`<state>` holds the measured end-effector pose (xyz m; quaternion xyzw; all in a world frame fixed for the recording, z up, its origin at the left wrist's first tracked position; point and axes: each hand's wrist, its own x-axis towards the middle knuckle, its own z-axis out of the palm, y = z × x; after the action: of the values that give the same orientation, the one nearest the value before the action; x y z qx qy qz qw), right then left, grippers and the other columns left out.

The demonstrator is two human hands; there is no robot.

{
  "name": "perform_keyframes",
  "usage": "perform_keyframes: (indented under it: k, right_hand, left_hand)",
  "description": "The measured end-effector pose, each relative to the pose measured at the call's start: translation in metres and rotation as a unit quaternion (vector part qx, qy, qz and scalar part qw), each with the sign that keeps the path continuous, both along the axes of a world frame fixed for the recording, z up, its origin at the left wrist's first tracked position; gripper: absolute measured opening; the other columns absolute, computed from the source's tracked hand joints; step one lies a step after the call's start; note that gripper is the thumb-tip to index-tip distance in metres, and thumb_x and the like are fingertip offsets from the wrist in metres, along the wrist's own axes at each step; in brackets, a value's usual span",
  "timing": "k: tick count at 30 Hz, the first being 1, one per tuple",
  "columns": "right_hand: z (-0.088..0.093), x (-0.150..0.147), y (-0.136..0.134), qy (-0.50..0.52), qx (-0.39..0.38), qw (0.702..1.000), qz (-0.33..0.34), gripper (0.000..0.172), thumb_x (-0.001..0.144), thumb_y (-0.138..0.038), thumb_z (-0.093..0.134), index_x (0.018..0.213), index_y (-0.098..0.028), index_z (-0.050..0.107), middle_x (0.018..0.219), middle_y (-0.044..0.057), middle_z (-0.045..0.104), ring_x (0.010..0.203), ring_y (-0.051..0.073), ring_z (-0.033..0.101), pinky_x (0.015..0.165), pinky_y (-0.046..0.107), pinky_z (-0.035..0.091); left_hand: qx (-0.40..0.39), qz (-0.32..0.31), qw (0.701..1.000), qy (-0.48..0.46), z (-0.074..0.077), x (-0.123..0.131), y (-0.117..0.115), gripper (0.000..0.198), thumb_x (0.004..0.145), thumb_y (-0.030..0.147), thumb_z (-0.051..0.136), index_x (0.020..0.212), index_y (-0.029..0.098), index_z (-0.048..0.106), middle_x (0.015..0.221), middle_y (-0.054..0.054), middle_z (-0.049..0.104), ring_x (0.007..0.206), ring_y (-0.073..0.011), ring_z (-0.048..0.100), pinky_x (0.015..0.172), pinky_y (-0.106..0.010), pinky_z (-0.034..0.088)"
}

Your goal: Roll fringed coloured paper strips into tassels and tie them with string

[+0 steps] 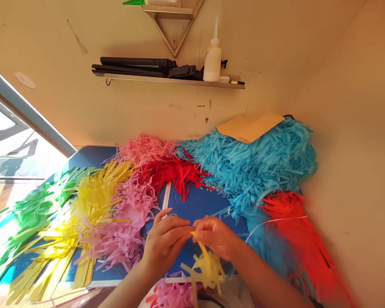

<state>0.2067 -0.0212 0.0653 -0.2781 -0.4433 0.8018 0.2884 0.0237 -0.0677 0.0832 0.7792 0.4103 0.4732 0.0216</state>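
Note:
My left hand [167,240] and my right hand [216,236] meet fingertip to fingertip above the front of the blue table [197,207]. Both are closed in a pinch. From between them hangs a yellow tissue-paper fringe [209,270], its top twisted narrow and its cut strips spread below. My fingers partly cover its upper end. A thin white string [269,221] runs near my right forearm across the red fringe [303,239]. Pink and red fringe [175,294] lies low, close to my body.
Green [45,203], yellow [94,194] and lilac fringes [128,218] cover the table's left. Red [173,171] and pink ones [147,149] lie behind. A big blue pile [256,162] bears an orange sheet [250,127]. The wall shelf [179,81] holds a white bottle [213,62] and black hair straighteners [131,66].

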Motion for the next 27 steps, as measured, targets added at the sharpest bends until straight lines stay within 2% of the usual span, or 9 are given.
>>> perform_keyframes:
  k: [4,7,10,16,19,22,25,27]
  right_hand:
    - [-0.007,-0.006,-0.024,0.044,-0.089,0.992,-0.079,0.036,0.062,-0.04,0.088,0.064,-0.015,0.061,0.056,-0.004,0.058,0.045,0.005,0.045,0.046,0.017,0.03]
    - [-0.008,-0.008,-0.034,0.06,-0.094,0.987,-0.118,0.037,0.063,-0.038,0.088,0.07,-0.017,0.058,0.053,-0.005,0.057,0.043,0.007,0.051,0.043,0.017,0.032]
    - [-0.01,-0.009,-0.039,0.079,-0.079,0.979,-0.171,0.035,0.064,-0.035,0.088,0.079,-0.02,0.061,0.059,-0.006,0.058,0.042,0.008,0.054,0.042,0.017,0.037]
    - [-0.011,-0.008,-0.035,0.079,0.034,0.975,-0.206,0.017,0.071,-0.031,0.084,0.072,-0.021,0.07,0.07,-0.004,0.056,0.049,0.007,0.051,0.047,0.02,0.042]
    - [-0.005,-0.007,-0.033,0.053,0.123,0.968,-0.213,0.01,0.073,-0.026,0.082,0.07,-0.023,0.073,0.071,-0.004,0.055,0.06,0.009,0.051,0.06,0.023,0.045]
    - [0.0,-0.009,-0.038,-0.004,0.217,0.948,-0.232,0.007,0.078,-0.023,0.077,0.072,-0.025,0.073,0.071,-0.002,0.057,0.071,0.013,0.053,0.071,0.025,0.044]
    - [0.002,-0.011,-0.033,-0.046,0.278,0.932,-0.227,0.006,0.081,-0.027,0.073,0.076,-0.024,0.073,0.077,-0.001,0.06,0.072,0.014,0.055,0.066,0.025,0.044]
    - [-0.001,-0.01,-0.011,-0.138,0.315,0.918,-0.199,0.009,0.086,-0.03,0.068,0.082,-0.023,0.072,0.078,0.0,0.062,0.069,0.014,0.057,0.064,0.025,0.046]
  left_hand:
    - [-0.041,0.055,0.996,-0.055,-0.009,0.015,-0.014,0.016,0.092,0.018,0.058,0.1,0.027,0.068,0.081,-0.001,0.067,0.079,-0.0166,0.064,0.086,-0.041,0.052]
    - [-0.062,0.049,0.994,-0.076,-0.015,0.023,-0.021,0.019,0.092,0.017,0.058,0.102,0.028,0.068,0.078,0.0,0.065,0.075,-0.0158,0.063,0.088,-0.042,0.05]
    - [-0.082,0.027,0.992,-0.087,-0.017,0.027,-0.025,0.024,0.092,0.015,0.056,0.107,0.028,0.068,0.08,0.0,0.066,0.076,-0.0154,0.064,0.091,-0.043,0.049]
    - [-0.126,-0.006,0.985,-0.12,-0.012,0.026,-0.027,0.023,0.091,0.014,0.056,0.105,0.026,0.071,0.081,-0.001,0.069,0.078,-0.016,0.065,0.09,-0.039,0.049]
    - [-0.125,-0.019,0.983,-0.135,-0.011,0.024,-0.026,0.02,0.089,0.014,0.063,0.101,0.026,0.072,0.08,0.001,0.069,0.077,-0.0144,0.065,0.087,-0.034,0.05]
    - [-0.13,-0.016,0.98,-0.148,-0.012,0.021,-0.026,0.019,0.087,0.014,0.065,0.1,0.026,0.073,0.084,0.001,0.071,0.079,-0.0141,0.066,0.089,-0.032,0.05]
    - [-0.144,0.006,0.975,-0.168,-0.014,0.018,-0.028,0.016,0.087,0.014,0.065,0.095,0.025,0.073,0.084,0.0,0.072,0.08,-0.015,0.067,0.092,-0.033,0.049]
    - [-0.191,0.028,0.959,-0.209,-0.015,0.014,-0.029,0.011,0.088,0.02,0.063,0.089,0.024,0.073,0.084,-0.001,0.072,0.082,-0.0167,0.067,0.095,-0.036,0.047]
